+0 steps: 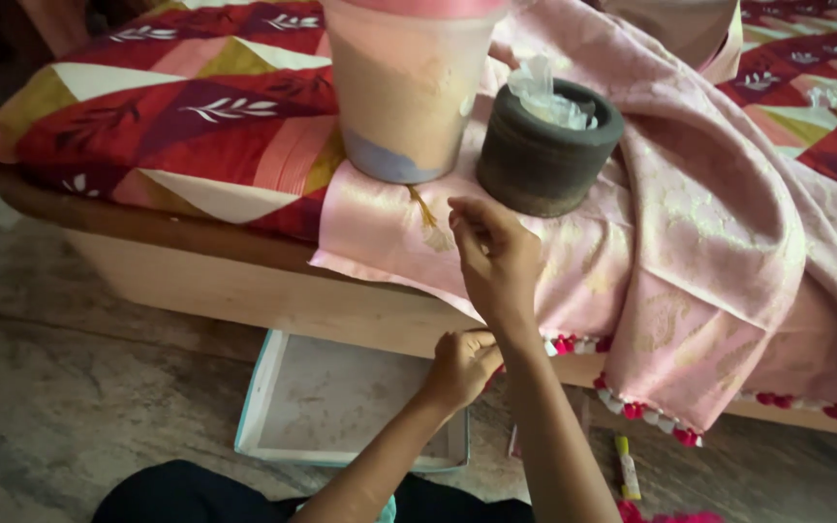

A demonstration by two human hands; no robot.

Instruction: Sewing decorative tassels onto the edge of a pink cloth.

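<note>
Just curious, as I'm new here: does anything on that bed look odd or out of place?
Slightly: a tall pink plastic container and a dark round pot stuffed with crumpled clear plastic stand on the pink cloth, seemingly weighing it down. Nothing looks spilled or damaged.

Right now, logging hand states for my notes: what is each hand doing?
Left hand: closed, pinching the pink cloth's tasselled edge.
Right hand: fingertips pinched together over the cloth; what they hold cannot be told.
</note>
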